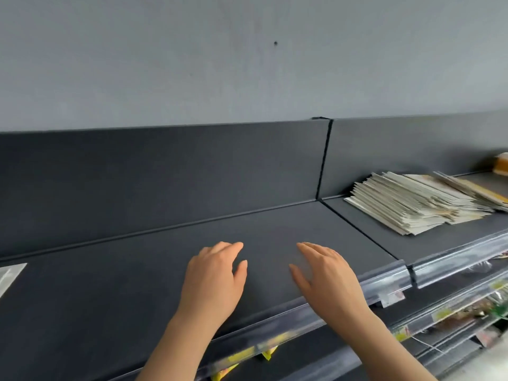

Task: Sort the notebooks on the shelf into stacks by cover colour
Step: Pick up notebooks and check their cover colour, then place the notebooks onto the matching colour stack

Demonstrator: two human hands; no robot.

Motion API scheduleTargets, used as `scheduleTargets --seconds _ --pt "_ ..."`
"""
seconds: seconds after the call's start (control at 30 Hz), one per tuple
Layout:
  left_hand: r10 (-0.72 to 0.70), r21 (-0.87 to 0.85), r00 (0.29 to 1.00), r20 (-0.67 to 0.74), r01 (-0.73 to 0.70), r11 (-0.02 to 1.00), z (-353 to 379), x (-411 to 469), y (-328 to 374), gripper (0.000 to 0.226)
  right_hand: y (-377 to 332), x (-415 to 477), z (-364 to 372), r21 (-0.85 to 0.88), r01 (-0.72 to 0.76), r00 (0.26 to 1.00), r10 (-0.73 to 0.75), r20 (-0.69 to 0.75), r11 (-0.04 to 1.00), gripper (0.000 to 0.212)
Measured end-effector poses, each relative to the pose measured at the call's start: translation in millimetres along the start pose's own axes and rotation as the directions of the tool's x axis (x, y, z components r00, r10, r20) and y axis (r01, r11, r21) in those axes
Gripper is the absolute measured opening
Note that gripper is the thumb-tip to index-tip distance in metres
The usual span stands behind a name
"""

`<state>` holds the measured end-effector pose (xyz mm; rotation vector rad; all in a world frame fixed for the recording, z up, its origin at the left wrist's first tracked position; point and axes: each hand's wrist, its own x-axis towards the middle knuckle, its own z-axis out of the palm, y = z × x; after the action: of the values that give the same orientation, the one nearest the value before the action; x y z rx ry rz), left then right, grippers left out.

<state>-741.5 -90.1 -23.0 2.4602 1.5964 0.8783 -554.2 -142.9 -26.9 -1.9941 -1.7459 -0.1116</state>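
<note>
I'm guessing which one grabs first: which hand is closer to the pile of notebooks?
Right. The right hand is over the dark shelf, left of the notebook pile. The left hand is farther left still, on the right hand's far side.

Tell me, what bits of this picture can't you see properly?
Head view:
- Notebook pile: mostly page edges show, so cover colours are hidden; its right end meets the picture edge.
- Yellow-brown thing: cut off by the right edge.
- Pale sheet: cut off by the left edge.
- Price tag: print too small and blurred.
- Goods on lower shelves: blurred, partly hidden under the top shelf.
</note>
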Motion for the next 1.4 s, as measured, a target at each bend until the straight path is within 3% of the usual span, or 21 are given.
scheduleTargets --seconds 0.5,0.87,1.07,1.17,1.4 --pt "0.158 -0.181 0.984 0.083 -0.141 0.973 145 80 235 0.041 262 -3 -98 -0.08 -0.231 0.971 0.224 -0.083 0.97 0.048" --pt "0.267 -0.252 0.961 0.073 -0.241 0.937 217 171 347 0.042 391 51 -121 -0.113 -0.372 0.926 0.359 -0.119 0.921 0.033" --pt "0.275 -0.282 0.957 0.089 -0.241 0.929 265 248 420 0.039 480 114 -137 -0.059 -0.419 0.901 0.406 -0.155 0.906 0.04" --pt "0.297 -0.261 0.949 0.102 -0.263 0.929 274 255 429 0.039 492 119 -139 -0.058 -0.431 0.893 0.416 -0.171 0.901 0.037" --pt "0.286 -0.245 0.945 0.161 -0.242 0.939 320 295 483 0.041 578 158 -140 -0.035 -0.458 0.886 0.453 -0.101 0.888 0.035"
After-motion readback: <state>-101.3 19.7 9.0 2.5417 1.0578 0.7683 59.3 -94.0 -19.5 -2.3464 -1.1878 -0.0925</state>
